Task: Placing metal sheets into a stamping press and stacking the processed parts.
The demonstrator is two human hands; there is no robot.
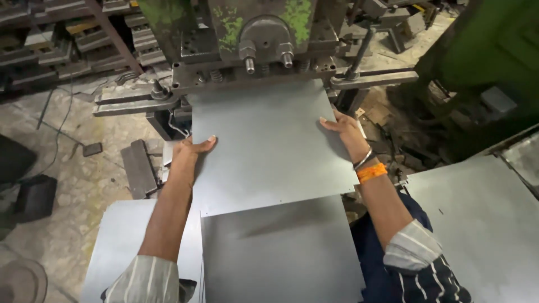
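Observation:
A flat grey metal sheet (266, 146) lies tilted with its far edge under the head of a green press machine (252, 39). My left hand (188, 152) grips the sheet's left edge, thumb on top. My right hand (345, 132) holds the right edge, fingers spread over the surface; that wrist wears a metal bangle and an orange band. Below the sheet, nearer me, a second grey sheet (281, 252) lies flat.
More grey sheets lie at lower left (120, 241) and at right (477, 219). Stacked metal dies fill the shelves (56, 39) at upper left. A dark metal block (138, 168) and a black box (35, 196) sit on the worn concrete floor.

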